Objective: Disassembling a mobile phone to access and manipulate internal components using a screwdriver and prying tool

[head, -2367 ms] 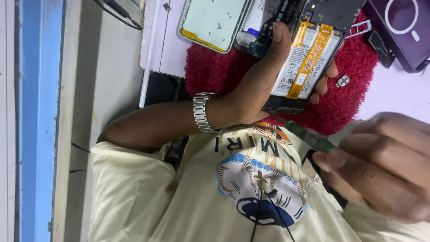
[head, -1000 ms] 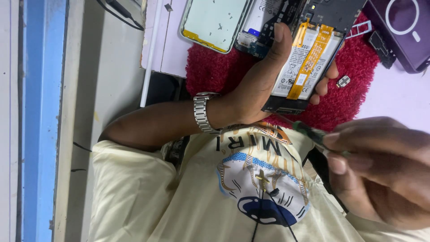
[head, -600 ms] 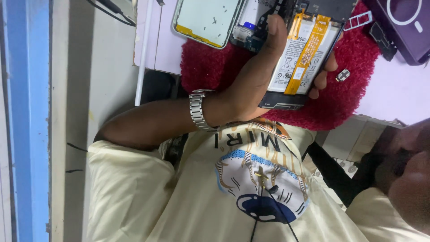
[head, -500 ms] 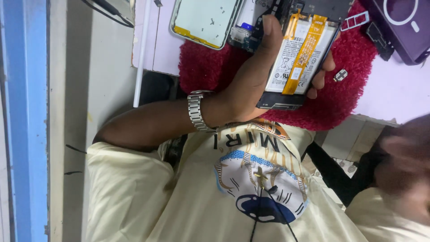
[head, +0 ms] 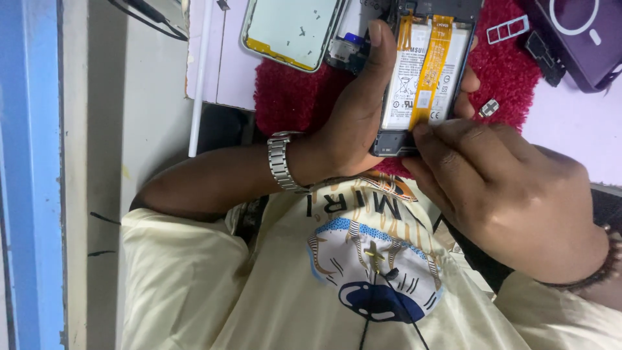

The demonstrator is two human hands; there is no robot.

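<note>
1. An opened black smartphone with a white battery and orange flex cable [head: 424,71] was gripped by the left hand [head: 356,123] above a red fuzzy mat [head: 291,97].
2. Its lower edge was touched by the right hand [head: 512,194], fingers curled, nothing visibly held.
3. A purple phone case [head: 583,35] was seen on the bench [head: 570,136].

two hands: left hand [head: 353,123], right hand [head: 518,194]. one opened phone [head: 424,71]. one detached back panel [head: 291,29], 11 o'clock. one purple case [head: 583,32], 1 o'clock. one wristwatch [head: 280,162].

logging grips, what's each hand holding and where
Left hand grips the opened phone by its long edges. Right hand holds nothing; its fingertips press the phone's bottom end.
</note>
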